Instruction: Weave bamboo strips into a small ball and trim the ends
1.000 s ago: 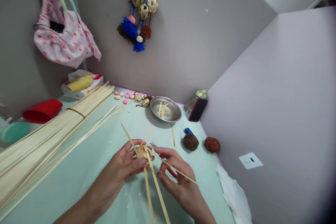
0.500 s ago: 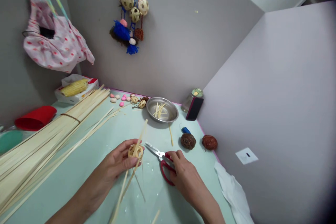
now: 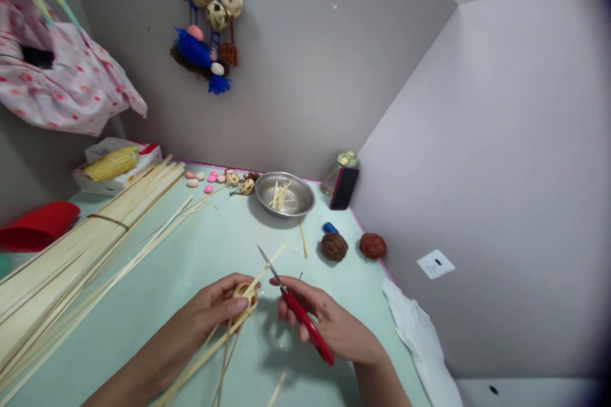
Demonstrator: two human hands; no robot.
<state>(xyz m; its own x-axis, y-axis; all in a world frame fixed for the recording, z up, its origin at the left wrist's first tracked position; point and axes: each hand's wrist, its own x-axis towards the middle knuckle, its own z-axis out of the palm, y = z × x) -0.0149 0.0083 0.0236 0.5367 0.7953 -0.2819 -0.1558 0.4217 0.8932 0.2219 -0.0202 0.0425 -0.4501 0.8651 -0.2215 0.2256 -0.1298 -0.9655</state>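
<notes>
A small woven ball of pale strips (image 3: 251, 298) is pinched between the thumb and fingers of my left hand (image 3: 220, 305). Long loose strips trail from it toward the front edge of the view, and one strip end sticks out up and to the right. My right hand (image 3: 329, 318) holds red-handled scissors (image 3: 305, 321), raised off the table with the blades pointing up and left. The blades are at that protruding strip end; whether they touch it, I cannot tell.
A metal bowl (image 3: 305, 205) holds cut strips. Beyond my right hand lie a brown yarn ball (image 3: 334, 247), a reddish yarn ball (image 3: 373, 246) and blue thread (image 3: 330, 227). A phone (image 3: 344, 189) leans on a jar. At left lies a tied bundle of flat strips (image 3: 95, 248).
My right hand has lifted and turned the scissors, bringing the blades to the strip by the ball. My left hand has tilted the ball, swinging its trailing strips. The view has shifted right.
</notes>
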